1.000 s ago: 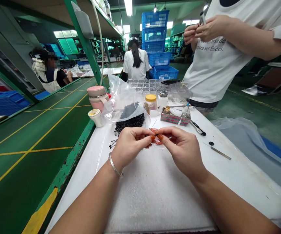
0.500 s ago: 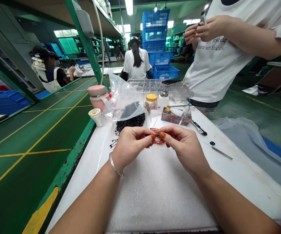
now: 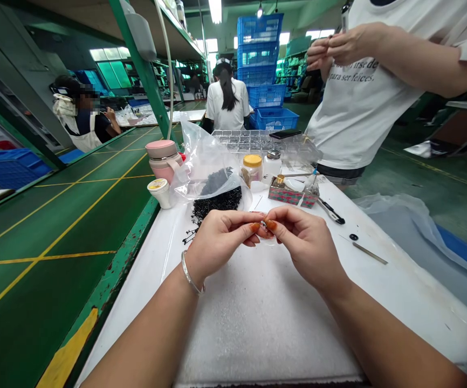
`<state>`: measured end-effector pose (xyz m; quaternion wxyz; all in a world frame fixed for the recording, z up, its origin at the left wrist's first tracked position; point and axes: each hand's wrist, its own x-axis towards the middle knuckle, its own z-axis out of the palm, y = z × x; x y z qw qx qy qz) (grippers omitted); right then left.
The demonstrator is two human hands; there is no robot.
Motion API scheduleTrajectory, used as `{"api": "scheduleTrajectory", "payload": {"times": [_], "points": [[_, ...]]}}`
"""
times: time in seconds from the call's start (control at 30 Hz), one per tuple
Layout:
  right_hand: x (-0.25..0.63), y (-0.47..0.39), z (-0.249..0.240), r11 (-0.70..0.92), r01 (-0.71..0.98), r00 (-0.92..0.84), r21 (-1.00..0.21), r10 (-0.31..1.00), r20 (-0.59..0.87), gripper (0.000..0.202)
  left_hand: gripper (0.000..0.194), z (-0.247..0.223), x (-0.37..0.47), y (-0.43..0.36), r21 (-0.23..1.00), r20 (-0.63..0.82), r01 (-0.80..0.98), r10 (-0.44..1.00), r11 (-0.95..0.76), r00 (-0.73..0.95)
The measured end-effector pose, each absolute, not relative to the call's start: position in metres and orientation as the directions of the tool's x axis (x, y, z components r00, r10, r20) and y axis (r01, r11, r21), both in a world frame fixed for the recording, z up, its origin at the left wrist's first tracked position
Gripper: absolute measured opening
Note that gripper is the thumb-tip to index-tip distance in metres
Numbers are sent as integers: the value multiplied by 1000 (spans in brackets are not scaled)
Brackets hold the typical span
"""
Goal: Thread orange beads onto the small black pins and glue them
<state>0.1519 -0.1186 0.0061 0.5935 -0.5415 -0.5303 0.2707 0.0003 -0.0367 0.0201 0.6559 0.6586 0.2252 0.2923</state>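
My left hand (image 3: 221, 237) and my right hand (image 3: 304, 240) meet over the white tabletop (image 3: 266, 323), fingertips pinched round a small dark, shiny piece (image 3: 263, 223) between them. Its exact shape is too small to tell. Behind and below the fingertips, a reddish patch in clear plastic (image 3: 269, 235) shows in part. Just beyond my left hand, black small parts (image 3: 217, 202) spill from a clear plastic bag (image 3: 201, 156). A red-and-green patterned box (image 3: 292, 195) holding small bottles stands beyond my right hand.
A pink cup (image 3: 164, 161), white tub (image 3: 159, 192), yellow-lidded jar (image 3: 252, 168) and compartment tray (image 3: 249, 141) stand farther back. A cutter (image 3: 331, 211) and metal strip (image 3: 370, 253) lie right. A green belt (image 3: 55, 242) runs left. A person in white (image 3: 350, 118) stands at right.
My fingertips have shifted slightly and the small piece between them shows more of its shiny surface. The standing person's hands have tilted their held object more upright.
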Motion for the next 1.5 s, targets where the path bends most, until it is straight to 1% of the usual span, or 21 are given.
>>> {"api": "scheduleTrajectory", "payload": {"times": [0.2,0.3,0.47,0.7,0.97,1.07,1.13,1.3,1.4,1.5], "points": [[152,-120,4,252,346,329,-904,870,368,11,30,15,-4,-32,976,90,-185,563,113,822],[152,-120,4,249,352,331,-902,869,369,12,32,14,-6,-30,968,71,-192,552,164,831],[152,-120,5,273,307,336,-912,865,372,12,34,16,-5,-30,967,39,-176,572,185,819],[150,-118,5,280,267,354,-922,862,364,13,21,10,0,-30,946,8,-208,626,248,780],[148,-120,4,310,238,386,-921,840,382,12,17,1,1,-27,896,29,-274,568,351,822],[147,-120,5,311,248,401,-918,829,389,12,13,2,3,-28,896,20,-277,595,345,804],[147,-120,6,309,251,418,-917,820,391,12,12,3,4,-28,903,9,-279,638,325,770],[147,-118,5,295,244,436,-924,817,377,13,19,5,6,-30,924,-10,-285,761,255,649],[147,-118,4,300,235,432,-925,820,376,13,21,5,7,-31,924,12,-311,797,221,604],[149,-117,4,297,187,422,-936,837,349,15,21,4,8,-32,931,59,-330,824,159,563]]}}
